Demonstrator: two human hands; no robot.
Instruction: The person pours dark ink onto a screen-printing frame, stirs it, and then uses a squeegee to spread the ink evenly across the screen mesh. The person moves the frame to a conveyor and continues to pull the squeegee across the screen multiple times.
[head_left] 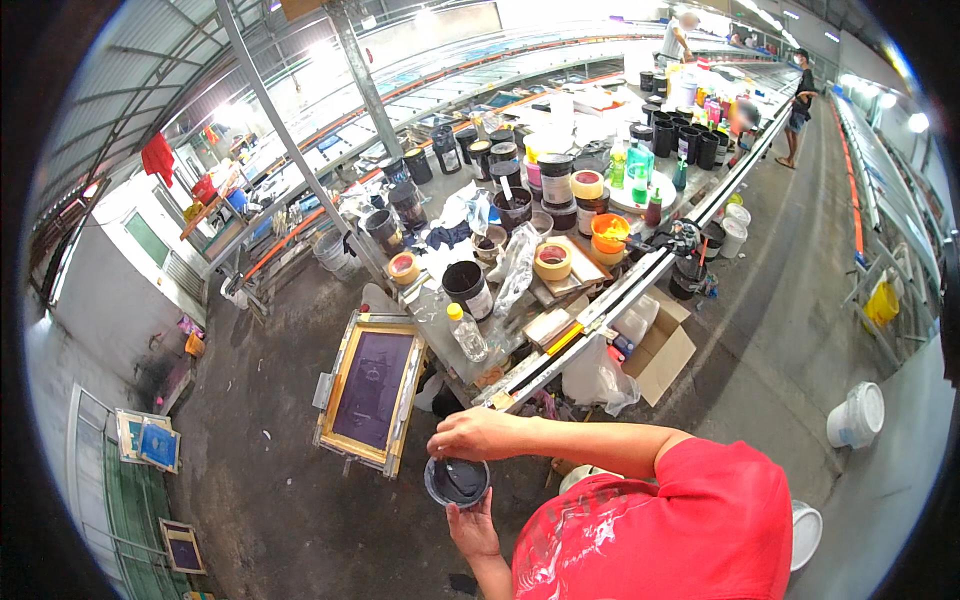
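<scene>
Low in the head view, my left hand (470, 525) grips a round tub (462, 483) of dark, glossy ink from below. My right hand (460, 437) is closed just over the tub's far rim, its fingers curled downward; whatever it pinches is too small to make out. Beyond my hands, a framed screen (365, 390) with a purple mesh lies tilted beside the end of a long worktable (435, 330). A bottle (467, 335) with a yellow cap stands near that table's corner, by a black bucket (467, 295).
The table holds many ink containers (510, 205), tape rolls (552, 262) and an orange bucket (608, 238). A cardboard box (660, 370) sits below it. Screens (158, 442) lean at left; white buckets (855, 420) stand at right. Two other people (800, 100) (672, 40) stand farther back.
</scene>
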